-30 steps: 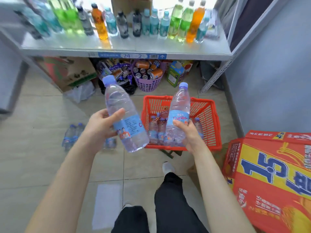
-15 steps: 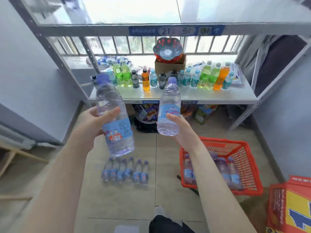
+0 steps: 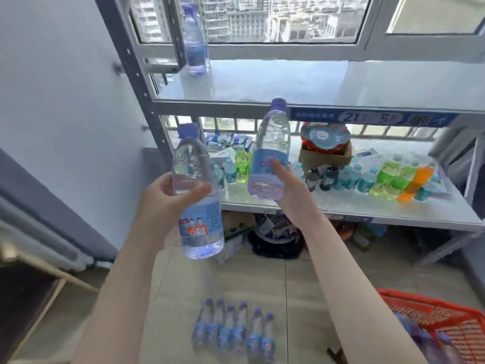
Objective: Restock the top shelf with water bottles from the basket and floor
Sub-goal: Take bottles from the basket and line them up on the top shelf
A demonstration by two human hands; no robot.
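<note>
Right, you have a bottle in each hand, both raised in front of the rack. Your left hand (image 3: 162, 203) wraps the left bottle (image 3: 202, 227) just above its label: fingers curl round the far side and the thumb lies across the front. The bottle stands nearly upright, its purple cap tipped a little left, its base hanging free over the floor. Your right hand (image 3: 294, 190) grips the right bottle (image 3: 273, 137) low on the body, with the thumb pressed over the blue label and the fingers hidden behind. This one is upright and higher. From this view its cap overlaps the front lip of the top shelf (image 3: 315, 82), just left of the blue price strip (image 3: 372, 118).

Neither bottle touches the shelf. At the top shelf's back left corner, against the window (image 3: 288, 19), stands the shelf bottle (image 3: 195, 46). A second cap shows close behind it, but you cannot separate the two clearly.

Down between your forearms, the floor row (image 3: 233, 329) of six water bottles lies side by side on the tiles, caps pointing toward the rack. The red basket (image 3: 446, 319) sits at the lower right on the floor, with blurred bottles inside. On the middle shelf (image 3: 341, 206) behind your hands stand green, orange and teal drinks (image 3: 393, 177).
</note>
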